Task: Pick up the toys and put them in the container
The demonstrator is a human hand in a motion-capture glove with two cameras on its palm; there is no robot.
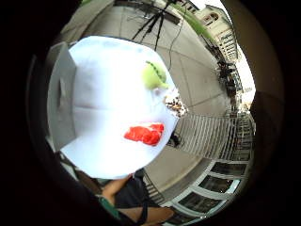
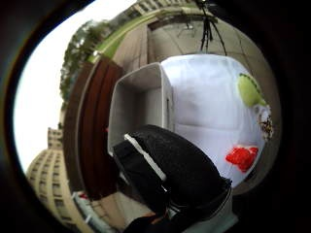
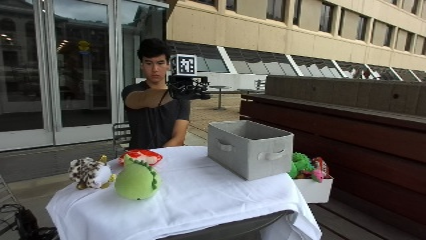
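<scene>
Three toys, a green plush dinosaur [image 3: 137, 180], a red plush [image 3: 140, 156] and a spotted plush [image 3: 89, 173], lie untouched on the white-clothed table [image 3: 200, 195] beside the grey fabric bin [image 3: 249, 148]; the gloved right hand [image 3: 188, 88] is raised high, finger state undeterminable, so a descent and grasp are judged next.

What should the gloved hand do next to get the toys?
Probably lower toward the red toy. The hand is raised high above the table and seems to hold nothing, while three toys lie on the cloth and the bin looks empty.
</scene>
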